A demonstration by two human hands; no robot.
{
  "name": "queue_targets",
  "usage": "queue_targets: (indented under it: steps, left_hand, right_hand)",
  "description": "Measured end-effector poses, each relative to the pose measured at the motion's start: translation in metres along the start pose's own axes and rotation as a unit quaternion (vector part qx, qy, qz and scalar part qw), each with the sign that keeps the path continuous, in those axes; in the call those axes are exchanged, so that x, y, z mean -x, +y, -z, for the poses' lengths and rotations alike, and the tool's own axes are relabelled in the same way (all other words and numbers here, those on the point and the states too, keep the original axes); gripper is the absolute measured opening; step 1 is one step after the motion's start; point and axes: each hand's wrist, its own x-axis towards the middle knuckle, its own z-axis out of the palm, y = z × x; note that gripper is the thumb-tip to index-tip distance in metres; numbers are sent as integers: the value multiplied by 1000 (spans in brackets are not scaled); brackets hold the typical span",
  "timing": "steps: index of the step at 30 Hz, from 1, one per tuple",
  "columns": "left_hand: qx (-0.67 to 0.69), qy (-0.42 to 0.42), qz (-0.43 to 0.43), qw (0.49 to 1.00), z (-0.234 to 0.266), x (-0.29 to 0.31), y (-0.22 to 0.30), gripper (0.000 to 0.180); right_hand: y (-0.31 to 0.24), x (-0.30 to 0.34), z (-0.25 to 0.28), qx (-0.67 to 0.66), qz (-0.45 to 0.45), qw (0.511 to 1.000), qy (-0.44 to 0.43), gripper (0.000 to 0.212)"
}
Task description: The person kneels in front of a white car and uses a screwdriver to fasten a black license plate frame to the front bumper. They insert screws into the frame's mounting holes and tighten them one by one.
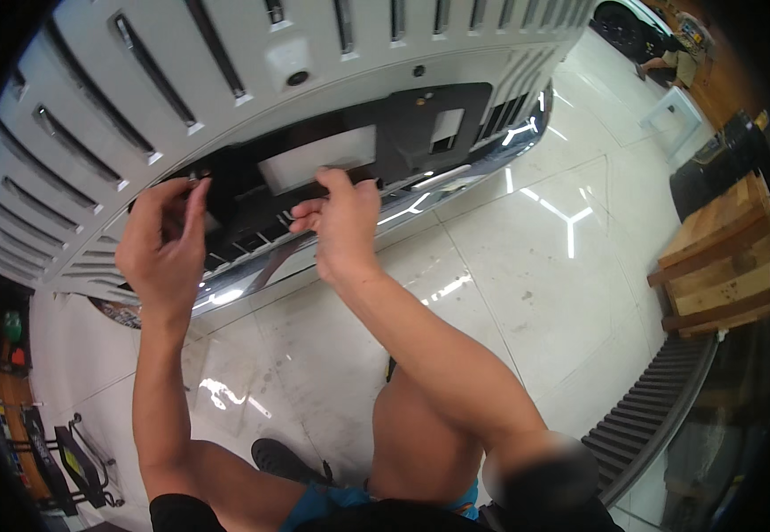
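Note:
A black mounting panel [385, 133] with rectangular cutouts lies across the lower front of a pale grey vehicle part with long slotted openings [252, 44]. At the panel's left end, my left hand [165, 235] is closed, thumb and forefinger pinched together at a small fitting too small to name. My right hand [347, 222] is by the lower edge of the panel's large middle cutout [314, 160]. Its fingers are apart and loosely bent, with nothing visible in them. Below the panel runs a shiny chrome strip [402, 206].
Glossy white floor tiles [527, 293] spread below. At right stand a wooden crate [717, 257], a black case [717, 164] and a dark slatted part [660, 417]. A person [682, 58] sits near a car wheel [620, 28]. A black frame [66, 461] stands lower left.

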Motion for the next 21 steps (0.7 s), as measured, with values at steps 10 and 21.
queue_targets:
  steps: [10, 21]
  left_hand:
    - [-12, -46, -30, 998, 0, 6, -3, 31]
    - [-69, -100, 145, 982, 1, -3, 0, 28]
  right_hand:
    - [4, -2, -2, -19, -8, 1000, 17, 33]
    - [17, -9, 1, -27, -8, 999, 42, 33]
